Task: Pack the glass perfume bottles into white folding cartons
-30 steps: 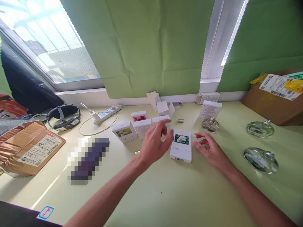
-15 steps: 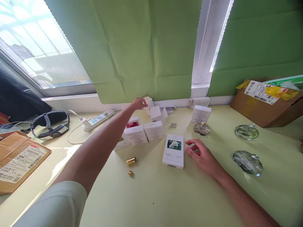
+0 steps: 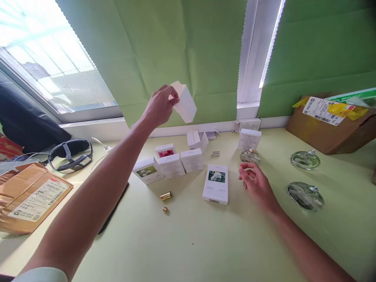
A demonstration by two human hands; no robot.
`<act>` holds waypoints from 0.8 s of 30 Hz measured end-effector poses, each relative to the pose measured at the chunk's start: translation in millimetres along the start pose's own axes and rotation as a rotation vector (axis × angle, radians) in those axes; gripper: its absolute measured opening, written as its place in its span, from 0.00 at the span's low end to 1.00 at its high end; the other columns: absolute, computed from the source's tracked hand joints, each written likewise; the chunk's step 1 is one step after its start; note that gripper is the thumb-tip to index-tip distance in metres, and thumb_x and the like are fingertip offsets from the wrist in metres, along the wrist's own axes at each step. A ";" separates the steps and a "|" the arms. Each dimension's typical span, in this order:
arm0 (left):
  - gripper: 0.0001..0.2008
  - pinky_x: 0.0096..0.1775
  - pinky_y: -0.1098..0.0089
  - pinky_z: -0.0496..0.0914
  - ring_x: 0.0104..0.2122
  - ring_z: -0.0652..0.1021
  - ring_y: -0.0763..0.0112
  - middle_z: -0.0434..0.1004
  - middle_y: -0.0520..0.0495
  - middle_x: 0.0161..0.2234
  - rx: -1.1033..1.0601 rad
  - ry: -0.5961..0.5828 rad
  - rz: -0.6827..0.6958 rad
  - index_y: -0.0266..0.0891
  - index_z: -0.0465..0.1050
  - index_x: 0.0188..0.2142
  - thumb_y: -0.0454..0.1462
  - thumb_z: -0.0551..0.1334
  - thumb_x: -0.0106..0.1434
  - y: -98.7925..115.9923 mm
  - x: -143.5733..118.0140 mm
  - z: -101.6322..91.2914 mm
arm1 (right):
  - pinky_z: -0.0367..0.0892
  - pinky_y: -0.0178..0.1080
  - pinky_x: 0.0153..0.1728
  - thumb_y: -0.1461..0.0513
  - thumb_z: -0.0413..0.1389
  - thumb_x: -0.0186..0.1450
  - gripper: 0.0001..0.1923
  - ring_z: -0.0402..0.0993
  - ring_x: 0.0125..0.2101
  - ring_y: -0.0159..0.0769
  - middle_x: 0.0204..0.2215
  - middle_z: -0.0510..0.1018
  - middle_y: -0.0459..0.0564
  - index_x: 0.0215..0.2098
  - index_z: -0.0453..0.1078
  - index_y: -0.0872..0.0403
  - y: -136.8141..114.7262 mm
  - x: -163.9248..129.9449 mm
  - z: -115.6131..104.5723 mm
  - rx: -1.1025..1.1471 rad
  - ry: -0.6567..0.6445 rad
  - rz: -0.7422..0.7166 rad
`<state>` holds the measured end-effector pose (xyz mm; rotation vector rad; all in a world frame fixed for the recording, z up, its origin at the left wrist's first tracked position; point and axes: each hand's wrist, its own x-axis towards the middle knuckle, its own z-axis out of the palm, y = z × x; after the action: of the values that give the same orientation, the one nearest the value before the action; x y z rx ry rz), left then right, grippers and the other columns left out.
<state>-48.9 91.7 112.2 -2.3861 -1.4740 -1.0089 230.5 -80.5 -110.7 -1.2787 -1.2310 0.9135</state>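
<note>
On the far left of the pale green table [image 3: 205, 250] sits a brown parcel [image 3: 32, 197], and behind it a black headset [image 3: 69, 156] rests near the window.

Your left hand [image 3: 158, 107] is up in the air, high over the table. Its fingers are pinching a small plain white box [image 3: 184, 101] by one end. The box is tilted, and its long side slants down and to the right, away from your hand. It hangs above a group of little white boxes [image 3: 170, 162] that stand near the back of the table. Two small gold caps [image 3: 166, 196] lie in front of that group.

Just right of the middle lies a flat box with a flower picture [image 3: 216, 184]. Its long side points away from you. Your right hand [image 3: 257, 184] is low, just beside this flat box and not touching it, with the fingers loosely curled and holding nothing. So your right hand is nearer the flat box, and your left has the lifted one.

Further right are three round glass bottles [image 3: 305, 196] and a cardboard carton [image 3: 331, 121].
</note>
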 end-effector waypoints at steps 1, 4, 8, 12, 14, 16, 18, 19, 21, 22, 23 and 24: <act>0.03 0.34 0.69 0.67 0.30 0.75 0.73 0.73 0.47 0.36 -0.127 -0.010 0.030 0.39 0.70 0.38 0.33 0.58 0.67 11.8 -13.6 -12.3 | 0.71 0.40 0.33 0.45 0.54 0.66 0.20 0.73 0.40 0.39 0.48 0.71 0.52 0.50 0.64 0.46 -2.9 0.6 -1.6 0.040 0.004 0.000; 0.02 0.25 0.73 0.64 0.27 0.75 0.75 0.72 0.49 0.32 -0.550 -0.188 0.164 0.39 0.68 0.39 0.33 0.57 0.67 43.2 -75.4 -25.5 | 0.73 0.42 0.36 0.42 0.49 0.68 0.23 0.73 0.48 0.43 0.56 0.68 0.52 0.55 0.63 0.43 -9.2 2.2 -7.1 0.296 -0.086 0.004; 0.11 0.30 0.73 0.70 0.31 0.76 0.78 0.69 0.44 0.46 -0.824 -0.385 0.236 0.40 0.67 0.41 0.27 0.51 0.66 62.8 -160.3 10.6 | 0.75 0.43 0.38 0.40 0.49 0.66 0.28 0.72 0.51 0.45 0.59 0.69 0.52 0.59 0.64 0.42 -9.5 1.0 -12.7 0.535 -0.364 0.083; 0.10 0.36 0.71 0.72 0.36 0.74 0.75 0.66 0.44 0.46 -0.836 -0.333 0.213 0.41 0.67 0.40 0.28 0.50 0.69 67.0 -197.7 52.8 | 0.73 0.41 0.43 0.46 0.57 0.65 0.26 0.74 0.51 0.44 0.56 0.74 0.52 0.59 0.67 0.45 -12.9 -5.8 -11.8 0.386 -0.585 0.141; 0.08 0.38 0.70 0.72 0.38 0.73 0.74 0.65 0.44 0.46 -0.825 -0.258 0.217 0.41 0.68 0.40 0.30 0.51 0.70 69.4 -203.8 63.7 | 0.73 0.43 0.45 0.50 0.61 0.64 0.27 0.75 0.51 0.45 0.55 0.76 0.53 0.59 0.67 0.46 -17.5 -10.4 -9.6 0.339 -0.657 0.151; 0.07 0.38 0.70 0.71 0.36 0.72 0.75 0.64 0.45 0.45 -0.782 -0.184 0.197 0.42 0.69 0.41 0.32 0.53 0.71 73.1 -209.2 70.1 | 0.75 0.45 0.44 0.52 0.63 0.63 0.27 0.77 0.48 0.47 0.53 0.77 0.53 0.58 0.68 0.47 -21.2 -14.3 -7.3 0.319 -0.666 0.187; 0.06 0.38 0.70 0.70 0.34 0.70 0.77 0.63 0.46 0.44 -0.697 -0.077 0.119 0.44 0.69 0.44 0.35 0.56 0.71 77.8 -216.7 75.4 | 0.76 0.46 0.42 0.53 0.64 0.61 0.26 0.78 0.47 0.47 0.51 0.79 0.53 0.56 0.69 0.47 -22.3 -16.6 -5.3 0.306 -0.611 0.227; 0.07 0.38 0.70 0.70 0.33 0.69 0.77 0.62 0.46 0.45 -0.653 -0.013 0.062 0.46 0.69 0.47 0.36 0.57 0.70 80.4 -221.0 78.3 | 0.76 0.47 0.43 0.54 0.65 0.61 0.26 0.78 0.47 0.47 0.52 0.79 0.52 0.56 0.69 0.47 -22.0 -16.8 -4.5 0.303 -0.565 0.232; 0.16 0.36 0.70 0.70 0.33 0.69 0.77 0.62 0.46 0.46 -0.623 0.080 -0.047 0.49 0.64 0.55 0.39 0.60 0.68 85.4 -229.9 84.4 | 0.76 0.47 0.46 0.55 0.65 0.61 0.26 0.77 0.49 0.47 0.53 0.78 0.52 0.56 0.69 0.46 -20.0 -16.1 -2.8 0.308 -0.470 0.207; 0.21 0.36 0.70 0.70 0.33 0.69 0.76 0.63 0.46 0.46 -0.640 0.087 -0.084 0.50 0.62 0.58 0.41 0.61 0.68 87.7 -233.9 87.5 | 0.75 0.47 0.47 0.56 0.65 0.61 0.26 0.76 0.50 0.46 0.54 0.77 0.51 0.56 0.68 0.45 -18.8 -15.3 -2.1 0.318 -0.429 0.186; 0.23 0.35 0.70 0.71 0.33 0.70 0.76 0.64 0.46 0.46 -0.668 0.064 -0.102 0.50 0.60 0.60 0.41 0.62 0.67 89.8 -237.4 90.4 | 0.75 0.47 0.48 0.56 0.65 0.61 0.27 0.76 0.51 0.46 0.55 0.77 0.51 0.57 0.68 0.45 -17.8 -14.6 -1.3 0.329 -0.395 0.167; 0.24 0.35 0.70 0.71 0.33 0.70 0.75 0.66 0.46 0.47 -0.696 0.019 -0.104 0.50 0.60 0.61 0.42 0.62 0.67 91.6 -240.4 92.8 | 0.75 0.47 0.49 0.56 0.65 0.61 0.27 0.75 0.52 0.46 0.56 0.76 0.51 0.57 0.67 0.44 -17.2 -14.1 -0.6 0.340 -0.370 0.152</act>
<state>1.9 -87.4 -88.0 -2.7262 -1.4123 -1.8077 226.3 -96.5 -95.9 -0.9652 -1.2014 1.4516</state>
